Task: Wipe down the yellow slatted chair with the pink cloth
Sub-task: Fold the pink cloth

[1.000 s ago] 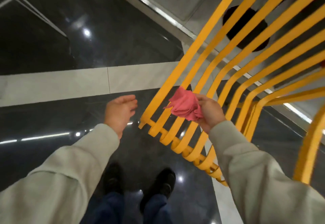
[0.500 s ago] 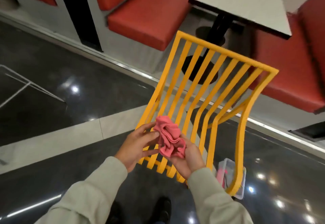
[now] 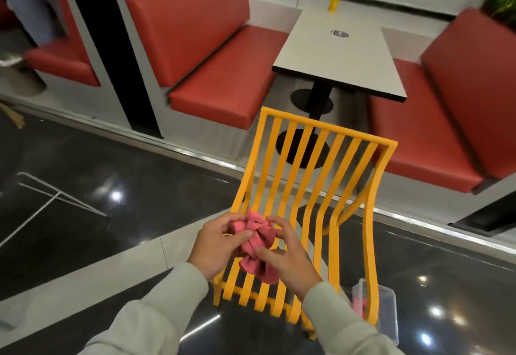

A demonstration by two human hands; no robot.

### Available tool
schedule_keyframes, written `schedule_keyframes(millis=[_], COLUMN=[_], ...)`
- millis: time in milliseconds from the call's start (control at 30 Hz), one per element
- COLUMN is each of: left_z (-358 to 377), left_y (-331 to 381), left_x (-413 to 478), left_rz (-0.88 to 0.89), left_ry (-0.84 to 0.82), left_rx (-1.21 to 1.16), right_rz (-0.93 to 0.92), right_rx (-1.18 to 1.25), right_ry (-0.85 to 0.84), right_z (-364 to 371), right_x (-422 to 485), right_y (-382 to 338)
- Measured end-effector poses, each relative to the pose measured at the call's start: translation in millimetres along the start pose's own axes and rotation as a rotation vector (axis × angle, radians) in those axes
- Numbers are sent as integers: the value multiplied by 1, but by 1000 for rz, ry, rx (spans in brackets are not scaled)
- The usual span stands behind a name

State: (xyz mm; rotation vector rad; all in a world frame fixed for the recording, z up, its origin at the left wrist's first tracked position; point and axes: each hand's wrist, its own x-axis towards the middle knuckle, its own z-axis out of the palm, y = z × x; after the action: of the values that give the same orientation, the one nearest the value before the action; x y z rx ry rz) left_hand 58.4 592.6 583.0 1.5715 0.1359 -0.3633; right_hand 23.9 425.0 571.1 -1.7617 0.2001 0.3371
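Pink cloth (image 3: 257, 246) is all scrunched up, low in the shot around 6 o'clock, right in front of the yellow slatted chair (image 3: 369, 243); can't tell if it touches the slats. Left hand (image 3: 215, 246) at its 9 o'clock pinches it, and right hand (image 3: 287, 259) at its 4 o'clock has its fingers curled round it too. Past the chair at 12 there's a white table (image 3: 343, 59) with a yellow cup (image 3: 334, 3). There's also a clear plastic tub (image 3: 389, 312) on the floor at 4.

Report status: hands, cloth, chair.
Left hand and right hand both grip the pink cloth, bunched up over the seat. Yellow slatted chair upright, slats bare. Clear plastic container on floor beside it, not blocking.
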Motion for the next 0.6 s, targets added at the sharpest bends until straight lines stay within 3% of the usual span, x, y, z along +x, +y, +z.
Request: schedule_keyframes(millis=[167, 367, 600], left_z=[-1, 4, 3], left_y=[13, 20, 26], left_x=[7, 16, 21], left_rz=[38, 85, 102], left_ry=[-37, -33, -60], left_rx=[121, 205, 261], right_rz=[-105, -380, -432], right_rx=[-189, -336, -544], right_ry=[159, 237, 423], right_z=[-1, 1, -15], right_x=[2, 3, 14], right_y=[-7, -12, -13])
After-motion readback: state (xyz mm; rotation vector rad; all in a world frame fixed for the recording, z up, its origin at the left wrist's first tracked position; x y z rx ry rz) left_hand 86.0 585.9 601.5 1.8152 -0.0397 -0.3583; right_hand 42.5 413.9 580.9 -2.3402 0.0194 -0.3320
